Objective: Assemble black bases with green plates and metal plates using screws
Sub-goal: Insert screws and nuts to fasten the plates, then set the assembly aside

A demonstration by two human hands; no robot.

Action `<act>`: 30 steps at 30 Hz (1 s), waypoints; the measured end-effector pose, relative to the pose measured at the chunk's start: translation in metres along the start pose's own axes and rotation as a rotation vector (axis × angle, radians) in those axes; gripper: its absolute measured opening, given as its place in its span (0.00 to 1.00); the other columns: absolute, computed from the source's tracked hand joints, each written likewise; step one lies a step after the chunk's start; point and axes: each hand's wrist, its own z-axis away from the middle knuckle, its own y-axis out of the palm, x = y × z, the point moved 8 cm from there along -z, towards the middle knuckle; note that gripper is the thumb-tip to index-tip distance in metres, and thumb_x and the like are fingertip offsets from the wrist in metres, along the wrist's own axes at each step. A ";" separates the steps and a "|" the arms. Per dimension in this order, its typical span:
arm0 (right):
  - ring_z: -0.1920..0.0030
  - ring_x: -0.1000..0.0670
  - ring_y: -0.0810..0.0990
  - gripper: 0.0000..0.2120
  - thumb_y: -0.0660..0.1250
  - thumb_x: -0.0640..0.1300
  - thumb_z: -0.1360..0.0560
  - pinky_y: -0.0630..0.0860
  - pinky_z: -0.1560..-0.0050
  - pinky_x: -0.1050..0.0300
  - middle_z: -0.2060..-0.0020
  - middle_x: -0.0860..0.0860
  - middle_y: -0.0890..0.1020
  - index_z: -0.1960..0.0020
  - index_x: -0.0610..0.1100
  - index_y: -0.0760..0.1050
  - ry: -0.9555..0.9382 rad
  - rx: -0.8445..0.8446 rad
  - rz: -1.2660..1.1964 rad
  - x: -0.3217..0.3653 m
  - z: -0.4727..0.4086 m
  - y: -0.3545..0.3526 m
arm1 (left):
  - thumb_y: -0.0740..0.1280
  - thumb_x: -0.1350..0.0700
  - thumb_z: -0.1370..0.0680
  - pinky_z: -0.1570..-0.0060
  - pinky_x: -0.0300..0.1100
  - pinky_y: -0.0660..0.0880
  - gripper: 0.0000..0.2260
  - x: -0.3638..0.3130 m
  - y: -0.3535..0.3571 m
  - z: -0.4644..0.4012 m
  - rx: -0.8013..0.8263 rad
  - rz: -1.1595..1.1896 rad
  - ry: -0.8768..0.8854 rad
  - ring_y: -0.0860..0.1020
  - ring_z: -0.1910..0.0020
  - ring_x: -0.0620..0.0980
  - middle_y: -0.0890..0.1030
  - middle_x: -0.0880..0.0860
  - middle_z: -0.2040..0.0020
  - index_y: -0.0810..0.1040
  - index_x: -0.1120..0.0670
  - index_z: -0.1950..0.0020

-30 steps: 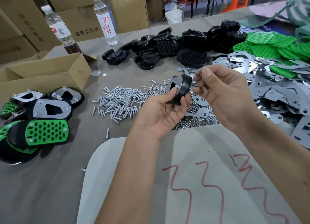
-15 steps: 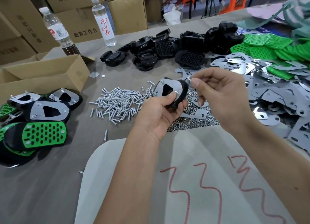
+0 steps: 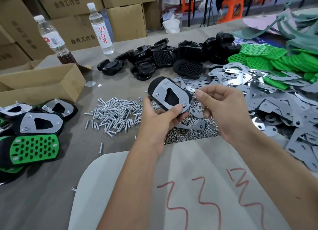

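At frame centre our left hand (image 3: 160,121) grips a black oval base with a grey metal plate (image 3: 169,96); our right hand (image 3: 222,107) pinches something too small to identify.

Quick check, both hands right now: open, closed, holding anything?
Left hand: grips the black base with metal plate, thumb on the plate.
Right hand: fingers curled beside the plate; whether they pinch something cannot be told.

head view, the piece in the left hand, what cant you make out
- Underside of the held assembly, head view: faces away; a green plate there can't be confirmed.
- Right hand fingertips: too small to tell whether they pinch a nut.
- Left hand fingers: hidden behind the assembly.
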 end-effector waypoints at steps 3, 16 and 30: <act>0.70 0.48 0.77 0.03 0.75 0.37 0.23 0.76 0.71 0.58 0.67 0.44 0.83 0.54 0.44 0.85 -0.093 0.022 0.077 0.009 0.000 0.004 | 0.73 0.72 0.25 0.57 0.43 0.83 0.24 0.000 -0.003 -0.002 -0.018 0.041 -0.008 0.86 0.52 0.61 0.86 0.61 0.45 0.73 0.53 0.35; 0.68 0.50 0.82 0.04 0.76 0.33 0.25 0.83 0.68 0.53 0.58 0.47 0.82 0.52 0.39 0.87 -0.418 0.255 0.486 0.027 0.019 0.037 | 0.70 0.73 0.25 0.46 0.49 0.83 0.28 -0.002 -0.002 0.000 0.043 -0.046 0.000 0.86 0.48 0.57 0.86 0.60 0.45 0.73 0.48 0.31; 0.64 0.51 0.81 0.04 0.73 0.33 0.23 0.82 0.69 0.57 0.59 0.46 0.81 0.53 0.39 0.85 -0.434 0.279 0.416 0.024 0.016 0.036 | 0.68 0.72 0.22 0.58 0.42 0.81 0.19 0.000 -0.006 -0.003 -0.041 -0.103 -0.015 0.84 0.51 0.55 0.83 0.63 0.40 0.71 0.64 0.33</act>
